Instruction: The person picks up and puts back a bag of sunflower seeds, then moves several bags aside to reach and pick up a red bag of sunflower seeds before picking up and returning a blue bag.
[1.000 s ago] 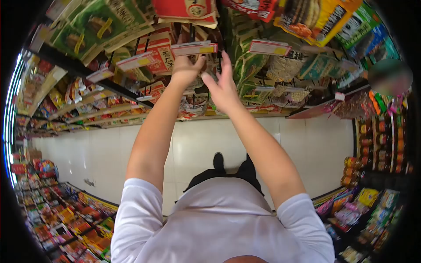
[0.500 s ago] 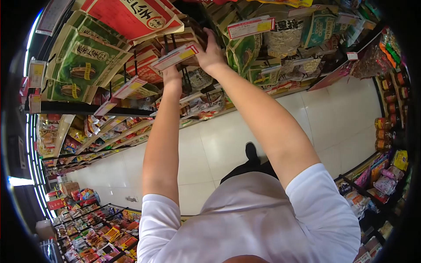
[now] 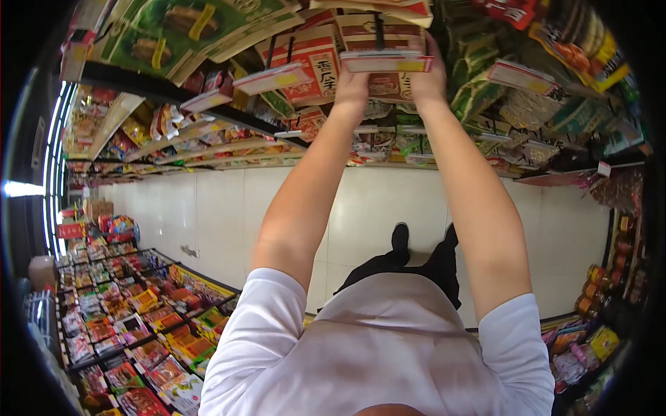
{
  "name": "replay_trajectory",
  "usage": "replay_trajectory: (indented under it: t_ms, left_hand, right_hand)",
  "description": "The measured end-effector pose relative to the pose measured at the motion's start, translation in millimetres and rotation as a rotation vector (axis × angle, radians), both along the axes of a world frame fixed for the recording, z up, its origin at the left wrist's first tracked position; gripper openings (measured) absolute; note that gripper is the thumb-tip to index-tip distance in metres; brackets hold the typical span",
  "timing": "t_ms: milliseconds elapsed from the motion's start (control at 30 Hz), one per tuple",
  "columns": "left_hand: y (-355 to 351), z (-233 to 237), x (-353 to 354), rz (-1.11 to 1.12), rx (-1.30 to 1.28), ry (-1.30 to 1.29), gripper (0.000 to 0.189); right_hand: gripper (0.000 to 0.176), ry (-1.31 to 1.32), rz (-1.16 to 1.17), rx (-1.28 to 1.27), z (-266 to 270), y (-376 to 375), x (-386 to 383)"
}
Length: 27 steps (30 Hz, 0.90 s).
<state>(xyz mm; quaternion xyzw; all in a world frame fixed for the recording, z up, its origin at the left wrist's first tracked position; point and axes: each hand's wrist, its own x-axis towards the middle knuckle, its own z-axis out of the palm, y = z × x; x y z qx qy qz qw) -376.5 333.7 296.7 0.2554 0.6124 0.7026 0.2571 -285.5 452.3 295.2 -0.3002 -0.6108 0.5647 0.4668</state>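
Observation:
Both my hands reach up to a hanging brown-and-red food packet (image 3: 390, 85) on the shelf rack. My left hand (image 3: 352, 90) grips its left side and my right hand (image 3: 429, 80) its right side, fingers partly hidden behind the packet and the price tag. That white, red and yellow price tag (image 3: 387, 64) sticks out on a hook in front of the packet, between my hands. Left of my left hand hangs a red-and-cream packet (image 3: 316, 66) with dark characters. Green packets (image 3: 479, 69) hang to the right of my right hand.
Large green packets (image 3: 187, 31) hang at upper left. Another price tag (image 3: 522, 76) juts out at right. Lower shelves hold many small bags (image 3: 374, 142). Tiled floor (image 3: 381, 194) lies below. A display of packaged snacks (image 3: 146, 301) stands lower left, with jars (image 3: 596, 277) at right.
The view has swung left to right along the rack, so the packets and my hands sit further right. My hands now flank the packet more evenly, and both feet show.

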Motion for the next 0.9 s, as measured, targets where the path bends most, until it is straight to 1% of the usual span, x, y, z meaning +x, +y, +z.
replay_trajectory:
  t_ms: [33, 67, 100, 167, 233, 300, 400, 433, 500, 567, 600, 633, 700, 733, 800, 833, 867, 900]
  left_hand:
    - [-4, 0, 7, -0.038, 0.076, 0.034, 0.050]
    - [-11, 1, 12, -0.021, 0.084, 0.025, 0.050]
    - [-18, 6, 21, -0.013, 0.049, 0.048, 0.049]
    - [-28, 7, 28, 0.005, 0.029, 0.064, 0.048]
    - [-33, 3, 32, 0.015, 0.089, 0.117, 0.049]
    - [-39, 2, 31, -0.004, 0.015, 0.122, 0.052]
    - [-34, -4, 24, 0.114, -0.151, 0.136, 0.053]
    - [-30, -4, 21, 0.143, -0.132, 0.132, 0.045]
    - [-32, 3, 21, 0.110, -0.142, 0.180, 0.049]
    - [-32, 11, 24, 0.137, -0.186, 0.189, 0.047]
    - [-32, -10, 8, 0.106, -0.172, 0.065, 0.046]
    - [-30, -25, 3, 0.121, -0.101, 0.132, 0.046]
    - [-35, -14, 14, 0.053, -0.110, -0.003, 0.046]
    - [-40, -13, 19, 0.039, -0.129, -0.002, 0.046]
    - [-50, -9, 25, -0.010, -0.163, 0.116, 0.046]
    - [-57, -9, 26, -0.008, -0.176, 0.125, 0.046]
    - [-65, -9, 25, -0.074, -0.186, 0.169, 0.045]
    - [-73, -8, 25, -0.135, -0.193, 0.213, 0.044]
  right_hand:
    - [0.068, -0.016, -0.013, 0.002, -3, 0, 2]
    - [0.068, -0.023, -0.006, 0.021, -5, 1, 3]
    - [0.066, -0.043, -0.007, 0.028, -5, 2, 6]
    - [0.058, 0.029, 0.064, -0.079, -5, -2, 11]
    - [0.054, 0.037, 0.096, -0.065, -3, -10, 21]
    - [0.049, 0.032, 0.120, -0.017, -5, -15, 26]
    - [0.053, 0.077, 0.129, 0.013, -6, -23, 25]
    - [0.062, 0.103, 0.174, -0.029, -3, -25, 27]
    - [0.076, 0.000, 0.157, 0.047, -26, -12, 20]
    - [0.089, 0.019, 0.126, 0.089, -17, -15, 21]
    - [0.076, 0.059, 0.093, 0.097, -8, -19, 21]
    - [0.064, 0.096, 0.061, 0.102, 2, -22, 22]
    - [0.072, 0.108, 0.127, 0.055, 16, -20, 28]
    - [0.079, 0.147, 0.113, 0.019, 16, -21, 27]
    - [0.081, 0.153, 0.104, -0.012, 16, -21, 28]
    - [0.083, 0.156, 0.109, -0.025, 16, -23, 26]
    - [0.077, 0.105, 0.079, -0.004, 11, -20, 21]
    - [0.077, 0.118, 0.089, -0.009, 13, -22, 23]
